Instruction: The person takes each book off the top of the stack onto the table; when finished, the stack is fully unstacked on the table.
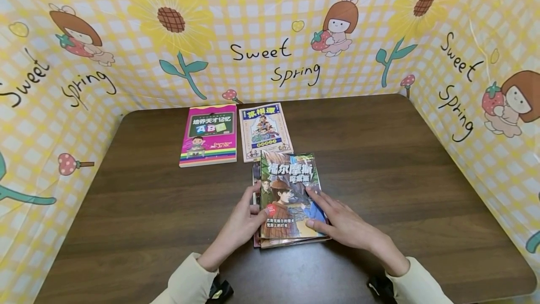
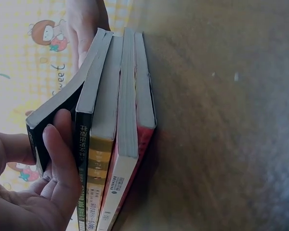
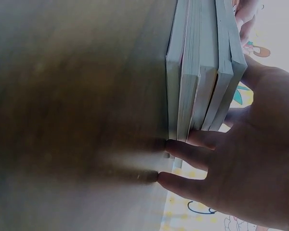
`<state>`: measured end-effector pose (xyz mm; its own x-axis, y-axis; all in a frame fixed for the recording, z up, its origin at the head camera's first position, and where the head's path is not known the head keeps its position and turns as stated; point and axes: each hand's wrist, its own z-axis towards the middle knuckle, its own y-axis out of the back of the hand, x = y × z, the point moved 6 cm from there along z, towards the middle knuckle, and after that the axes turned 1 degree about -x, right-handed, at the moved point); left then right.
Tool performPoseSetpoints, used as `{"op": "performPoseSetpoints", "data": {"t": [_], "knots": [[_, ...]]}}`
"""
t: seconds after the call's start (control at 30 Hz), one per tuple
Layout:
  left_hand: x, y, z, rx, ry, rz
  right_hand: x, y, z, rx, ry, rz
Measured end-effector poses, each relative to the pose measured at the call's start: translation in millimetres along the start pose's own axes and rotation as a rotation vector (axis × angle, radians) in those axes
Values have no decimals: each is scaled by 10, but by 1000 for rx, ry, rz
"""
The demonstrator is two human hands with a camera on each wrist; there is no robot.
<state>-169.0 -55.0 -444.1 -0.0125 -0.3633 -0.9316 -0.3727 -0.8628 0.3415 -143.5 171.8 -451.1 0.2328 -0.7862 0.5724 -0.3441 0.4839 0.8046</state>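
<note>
A stack of several paperback books (image 2: 127, 96) lies on the table. Its top book (image 1: 291, 196) has an illustrated cover with a figure in a brown hat. My left hand (image 1: 240, 224) pinches this book at its left edge, thumb over the cover and fingers beneath. In the left wrist view the spine side of the top book is raised, leaving a dark wedge-shaped gap above the second book (image 2: 82, 120). My right hand (image 1: 348, 222) rests at the stack's right edge, with thumb and a fingertip on the cover. In the right wrist view its other fingers reach down beside the page edges.
Behind the stack lie a pink book (image 1: 211, 137) and, to its right, a cream and blue book (image 1: 266, 130), whose near edge is close to the stack. The brown wooden table (image 1: 401, 168) is bordered by a yellow checked cloth (image 1: 261, 22) at the back and sides.
</note>
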Motion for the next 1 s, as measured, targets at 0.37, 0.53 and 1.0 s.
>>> {"op": "performPoseSetpoints", "data": {"t": [0.37, 0.53, 1.0], "knots": [[49, -22, -13, 43, 39, -52, 3, -5, 3, 2, -8, -9], [52, -19, -23, 62, 42, -59, 12, -4, -3, -5, -4, -15], [77, -37, -24, 37, 75, -130, 14, -9, 0, -15, 9, -19]]}}
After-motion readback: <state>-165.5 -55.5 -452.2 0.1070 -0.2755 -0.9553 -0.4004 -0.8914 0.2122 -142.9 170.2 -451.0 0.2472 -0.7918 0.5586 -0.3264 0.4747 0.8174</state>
